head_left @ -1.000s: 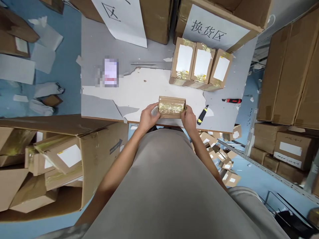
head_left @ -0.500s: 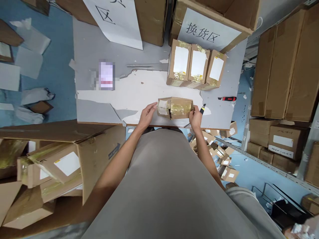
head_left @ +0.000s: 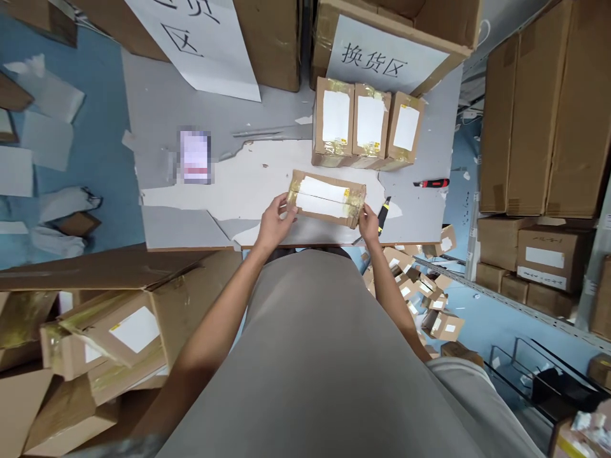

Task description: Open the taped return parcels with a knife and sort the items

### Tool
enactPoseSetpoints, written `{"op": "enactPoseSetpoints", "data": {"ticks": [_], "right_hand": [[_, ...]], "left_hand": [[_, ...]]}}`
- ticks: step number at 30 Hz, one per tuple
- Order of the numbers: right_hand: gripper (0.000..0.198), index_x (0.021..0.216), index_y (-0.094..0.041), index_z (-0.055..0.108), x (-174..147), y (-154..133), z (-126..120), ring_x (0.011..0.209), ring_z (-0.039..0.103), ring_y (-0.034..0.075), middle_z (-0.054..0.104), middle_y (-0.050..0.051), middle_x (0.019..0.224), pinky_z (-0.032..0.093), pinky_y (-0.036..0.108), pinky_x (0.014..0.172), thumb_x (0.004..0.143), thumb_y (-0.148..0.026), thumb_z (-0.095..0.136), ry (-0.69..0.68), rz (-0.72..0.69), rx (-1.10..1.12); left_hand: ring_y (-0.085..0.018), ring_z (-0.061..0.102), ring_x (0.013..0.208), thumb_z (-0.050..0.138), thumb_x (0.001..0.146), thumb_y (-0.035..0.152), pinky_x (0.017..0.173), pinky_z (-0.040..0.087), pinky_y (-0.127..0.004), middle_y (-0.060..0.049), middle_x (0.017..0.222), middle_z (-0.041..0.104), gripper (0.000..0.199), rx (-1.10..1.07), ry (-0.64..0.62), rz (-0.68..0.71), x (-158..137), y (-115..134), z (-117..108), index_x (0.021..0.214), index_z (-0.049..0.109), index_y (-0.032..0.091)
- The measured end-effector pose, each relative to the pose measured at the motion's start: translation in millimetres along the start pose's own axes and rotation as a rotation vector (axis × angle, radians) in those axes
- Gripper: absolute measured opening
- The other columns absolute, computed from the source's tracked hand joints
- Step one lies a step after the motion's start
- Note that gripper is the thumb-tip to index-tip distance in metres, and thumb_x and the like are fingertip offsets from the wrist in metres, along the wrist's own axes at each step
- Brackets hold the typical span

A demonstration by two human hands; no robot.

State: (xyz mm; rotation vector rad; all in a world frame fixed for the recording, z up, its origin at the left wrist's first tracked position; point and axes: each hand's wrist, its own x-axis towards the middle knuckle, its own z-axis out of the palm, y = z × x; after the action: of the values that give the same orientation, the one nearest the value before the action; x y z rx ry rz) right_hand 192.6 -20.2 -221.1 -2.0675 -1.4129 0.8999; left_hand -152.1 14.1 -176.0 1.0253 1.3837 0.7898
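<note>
A small brown cardboard box (head_left: 329, 213) with a slit white label and clear tape lies over the front of the table, its label side up. My left hand (head_left: 277, 221) grips its left end, fingers closed at the edge. At the opposite end, my right hand (head_left: 368, 224) pinches the box's right edge. Just beyond the right hand lies a black and yellow utility knife (head_left: 384, 216) on the table. Another utility knife, red and black (head_left: 432, 183), rests farther right.
Three labelled boxes (head_left: 367, 124) stand in a row behind. Two large cartons with paper signs (head_left: 382, 57) line the table's back. An open carton (head_left: 195, 305) holding several boxes is at the left. Shelves with boxes (head_left: 539, 254) stand at the right; boxes lie on the floor.
The box has been turned over, so its slit label now faces up where a taped face showed before. Both hands stay at its ends. The view has shifted slightly.
</note>
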Motion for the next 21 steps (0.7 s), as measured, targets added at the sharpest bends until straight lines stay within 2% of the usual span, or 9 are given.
{"op": "enactPoseSetpoints", "data": {"ticks": [4,7,9,12,16,19,21], "right_hand": [[0.047,0.127,-0.021,0.077,1.9,-24.6,31.3,0.120,0.078,0.033,0.084,0.019,0.129,0.062,0.052,0.114,0.105,-0.055,0.052,0.034,0.134,0.091],[0.053,0.121,-0.022,0.074,-8.0,-40.9,30.6,0.116,0.079,0.029,0.084,0.016,0.127,0.068,0.046,0.102,0.110,-0.063,0.042,0.072,0.177,0.260],[0.058,0.121,-0.022,0.072,-17.2,-50.8,24.8,0.114,0.081,0.027,0.083,0.016,0.126,0.069,0.044,0.098,0.111,-0.069,0.039,0.059,0.218,0.297],[0.058,0.118,-0.021,0.072,-28.0,-65.6,19.3,0.115,0.082,0.029,0.083,0.017,0.126,0.067,0.045,0.100,0.108,-0.073,0.048,0.032,0.262,0.202],[0.045,0.109,-0.024,0.070,-32.6,-84.0,22.4,0.113,0.082,0.032,0.084,0.016,0.121,0.064,0.047,0.102,0.105,-0.068,0.061,0.048,0.323,0.056],[0.039,0.098,-0.026,0.069,-32.3,-95.3,26.0,0.110,0.080,0.031,0.084,0.014,0.117,0.063,0.046,0.103,0.108,-0.063,0.059,0.023,0.295,-0.037],[0.041,0.092,-0.026,0.069,-30.7,-100.5,26.6,0.112,0.079,0.030,0.083,0.014,0.118,0.062,0.045,0.104,0.110,-0.060,0.056,0.000,0.259,-0.070]], "left_hand": [[-0.036,0.076,0.133,0.073,0.100,0.051,0.106,0.069,-0.053,-0.017,0.151,0.073,0.052,0.247,0.062,-0.026,-8.2,-1.4,-19.5,0.143,0.070,0.021],[-0.036,0.077,0.131,0.071,0.102,0.052,0.104,0.069,-0.050,-0.018,0.151,0.073,0.050,0.311,0.068,-0.013,-9.4,-0.1,-15.8,0.140,0.072,0.020],[-0.033,0.078,0.128,0.069,0.103,0.055,0.103,0.068,-0.047,-0.017,0.151,0.073,0.050,0.298,0.094,-0.001,-8.0,2.2,-8.7,0.139,0.073,0.021],[-0.032,0.080,0.120,0.070,0.102,0.059,0.104,0.066,-0.047,-0.016,0.140,0.078,0.048,0.289,0.150,-0.038,-5.2,4.5,1.6,0.132,0.074,0.022],[-0.032,0.079,0.112,0.069,0.103,0.064,0.103,0.061,-0.045,-0.011,0.116,0.082,0.042,0.291,0.206,-0.137,-4.2,1.6,10.5,0.118,0.071,0.024],[-0.031,0.076,0.114,0.062,0.105,0.068,0.102,0.060,-0.044,-0.008,0.109,0.079,0.042,0.264,0.187,-0.219,-4.8,-2.6,18.2,0.102,0.068,0.027],[-0.031,0.072,0.121,0.062,0.105,0.063,0.105,0.059,-0.044,-0.008,0.105,0.077,0.040,0.276,0.192,-0.241,-5.5,-4.4,24.6,0.087,0.063,0.027]]}}
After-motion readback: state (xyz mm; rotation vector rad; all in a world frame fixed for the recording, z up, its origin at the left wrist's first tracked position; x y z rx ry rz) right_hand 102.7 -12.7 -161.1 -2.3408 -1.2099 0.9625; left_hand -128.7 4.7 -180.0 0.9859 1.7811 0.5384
